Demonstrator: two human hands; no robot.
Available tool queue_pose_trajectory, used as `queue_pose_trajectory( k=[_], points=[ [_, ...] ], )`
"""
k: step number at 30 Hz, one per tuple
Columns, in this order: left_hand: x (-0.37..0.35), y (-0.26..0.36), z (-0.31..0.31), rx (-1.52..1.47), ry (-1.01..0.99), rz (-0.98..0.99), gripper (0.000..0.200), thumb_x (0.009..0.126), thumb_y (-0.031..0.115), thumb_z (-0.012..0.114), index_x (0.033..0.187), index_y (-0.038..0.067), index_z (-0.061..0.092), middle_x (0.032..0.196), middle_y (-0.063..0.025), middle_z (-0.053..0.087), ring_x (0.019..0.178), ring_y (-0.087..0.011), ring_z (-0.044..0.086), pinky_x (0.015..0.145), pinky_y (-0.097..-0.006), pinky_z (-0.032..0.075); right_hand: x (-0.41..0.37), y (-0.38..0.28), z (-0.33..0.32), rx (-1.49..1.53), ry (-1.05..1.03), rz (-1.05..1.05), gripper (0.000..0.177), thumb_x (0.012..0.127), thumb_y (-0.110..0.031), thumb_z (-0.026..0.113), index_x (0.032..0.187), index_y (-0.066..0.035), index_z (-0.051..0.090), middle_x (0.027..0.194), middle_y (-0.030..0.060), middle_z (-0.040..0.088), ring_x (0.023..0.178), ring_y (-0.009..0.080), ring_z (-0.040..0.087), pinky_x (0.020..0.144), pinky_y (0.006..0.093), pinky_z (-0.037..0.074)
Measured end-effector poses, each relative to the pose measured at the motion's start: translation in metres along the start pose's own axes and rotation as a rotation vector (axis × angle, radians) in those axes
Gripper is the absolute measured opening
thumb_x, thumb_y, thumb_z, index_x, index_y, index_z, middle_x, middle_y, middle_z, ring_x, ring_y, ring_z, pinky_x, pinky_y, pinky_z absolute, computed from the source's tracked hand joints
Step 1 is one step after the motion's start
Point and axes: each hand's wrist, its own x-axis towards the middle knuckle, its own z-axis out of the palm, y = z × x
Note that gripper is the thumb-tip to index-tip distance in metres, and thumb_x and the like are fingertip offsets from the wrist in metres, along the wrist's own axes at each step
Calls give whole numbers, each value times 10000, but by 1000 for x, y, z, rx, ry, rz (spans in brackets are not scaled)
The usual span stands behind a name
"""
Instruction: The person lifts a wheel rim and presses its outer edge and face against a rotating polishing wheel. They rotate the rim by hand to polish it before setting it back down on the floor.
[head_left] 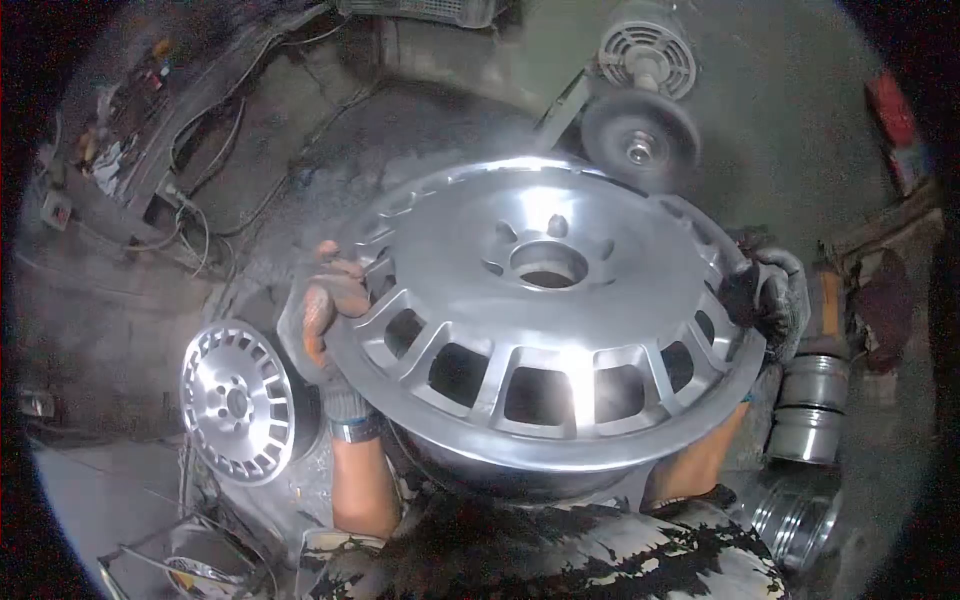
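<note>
Left hand (325, 305), right hand (780, 298) raised, fingers (317, 318) curled

big alloy wheel (548, 325) is looking pretty shiny, silver all over | windows are ringing the face, bolt holes are circling the open center bore | it's tilting face-up, catching glare, and sitting between the left fingers (317, 322) and right fingers (782, 292)

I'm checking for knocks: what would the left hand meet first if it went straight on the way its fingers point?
Most likely the large wheel: the left hand grips its edge, fingers seeming to point inward, though their depth is unclear.
</note>
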Motion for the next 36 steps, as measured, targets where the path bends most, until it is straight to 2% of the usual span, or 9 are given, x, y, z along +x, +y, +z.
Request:
queue_pose_trajectory(
  k=[3,9,12,15,22,24,32,35,36],
  points=[
    [-2,3,-1,-53,26,55,304,860,241,574,790,-35,682,793,-128,666,816,-242,661,1063,-477,465,8,13,7,132,-70,-56,607,920,-519,738,1213,-3,611,1051,116,695,917,212,675,822,335,565],
    [-1,22,0,34,91,21,304,882,216,561,763,-43,668,787,-120,656,806,-247,652,1055,-490,462,31,31,32,-206,114,-228,664,902,-595,626,1057,47,693,891,94,690,792,196,668,742,339,530],
    [1,25,6,2,93,64,313,902,214,561,762,-43,672,785,-122,658,809,-252,651,1058,-494,460,34,29,34,-142,70,-190,648,898,-583,635,1047,46,691,866,83,684,806,186,664,750,328,526],
    [1,13,3,-9,95,23,340,934,227,549,781,-45,684,811,-130,670,835,-261,657,1069,-495,453,28,25,25,231,-115,-113,459,946,-377,729,1171,10,627,928,83,693,825,166,665,754,285,546],
    [-13,24,8,35,22,112,418,980,288,524,857,-65,711,952,-173,710,994,-290,667,1124,-481,401,13,28,-13,90,-90,-57,522,957,-444,700,1196,9,599,1009,111,679,864,189,661,804,316,554],
    [-16,23,8,-38,64,18,436,981,309,528,872,-68,717,974,-180,708,1039,-296,653,1122,-480,400,9,18,-3,113,-56,-77,524,962,-455,689,1184,14,608,981,97,681,860,181,659,794,312,552],
    [-23,61,7,187,56,206,419,981,279,486,796,-42,680,879,-161,685,943,-284,644,1109,-517,413,16,9,36,5,19,-198,489,970,-442,651,1124,22,649,903,51,680,812,142,648,738,276,528],
    [-23,58,9,55,54,122,404,946,334,622,806,-30,724,957,-145,685,1083,-270,619,1043,-439,441,19,18,24,-78,30,-207,471,960,-420,652,1120,23,652,895,46,676,795,136,646,710,269,526],
    [-22,56,11,72,59,131,408,953,329,588,789,-28,699,897,-138,675,1019,-277,626,1056,-464,435,18,16,22,-103,40,-221,463,956,-409,657,1120,24,652,892,44,675,789,134,644,702,268,526]
  ],
)
